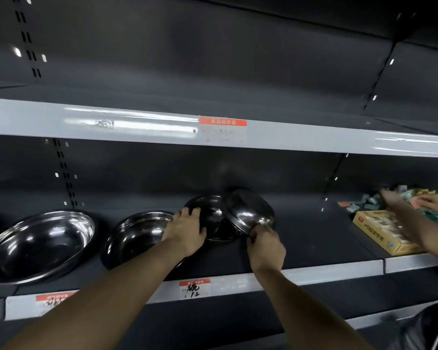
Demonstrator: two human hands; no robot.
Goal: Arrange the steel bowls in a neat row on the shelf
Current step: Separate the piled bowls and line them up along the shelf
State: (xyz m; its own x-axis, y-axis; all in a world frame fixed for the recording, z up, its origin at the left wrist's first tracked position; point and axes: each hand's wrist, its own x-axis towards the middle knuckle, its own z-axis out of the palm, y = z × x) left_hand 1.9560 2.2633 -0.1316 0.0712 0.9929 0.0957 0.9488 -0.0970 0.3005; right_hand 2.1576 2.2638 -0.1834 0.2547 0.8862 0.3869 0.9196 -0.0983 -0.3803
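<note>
Here, your right hand [266,246] pinches the near rim of a tilted steel bowl [248,210], its fingers curled round the edge, and props it over a second bowl [210,215] lying flat on the shelf [314,238]. Your left hand [187,229] rests on that flat bowl's left rim, fingers curled over it. To the left of the tilted bowl stand a medium bowl [137,233] and, farthest left, a large bowl [41,243]. The bowls look thin, rigid and light, with polished walls likely to slip, so the rolled rim is the surest hold; set them down gently to avoid skidding. Well to the right, another person's hands [400,205] work at a yellow box [379,231].
</note>
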